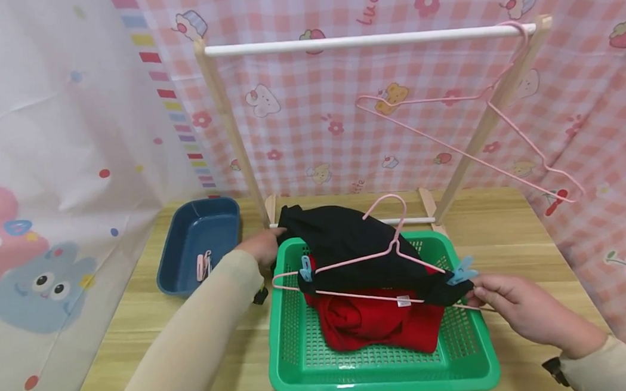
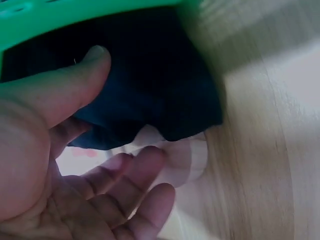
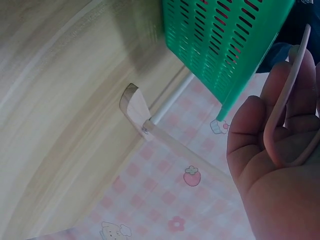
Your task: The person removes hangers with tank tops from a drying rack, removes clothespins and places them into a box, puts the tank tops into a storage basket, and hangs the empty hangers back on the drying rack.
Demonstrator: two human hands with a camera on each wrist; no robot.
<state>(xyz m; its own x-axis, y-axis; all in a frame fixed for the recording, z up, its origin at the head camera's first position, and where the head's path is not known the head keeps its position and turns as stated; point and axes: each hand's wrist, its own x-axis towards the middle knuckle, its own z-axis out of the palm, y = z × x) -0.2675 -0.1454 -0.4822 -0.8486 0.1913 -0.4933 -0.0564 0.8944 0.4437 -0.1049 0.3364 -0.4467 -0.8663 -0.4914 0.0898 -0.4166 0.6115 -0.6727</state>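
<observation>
A black garment hangs on a pink hanger, fastened by a blue clothespin at the left and another blue clothespin at the right. My left hand is at the garment's far left edge. In the left wrist view its thumb lies over the black cloth, one finger goes behind it, and the other fingers are loosely bent. My right hand grips the hanger's right end, whose pink loop crosses the palm. Beneath lies red clothing in a green basket.
Behind the basket stands a wooden rack with a white rod. Another pink hanger hangs at its right end. To the left, a blue tray holds several small clothespins. A pink checked curtain closes off the back.
</observation>
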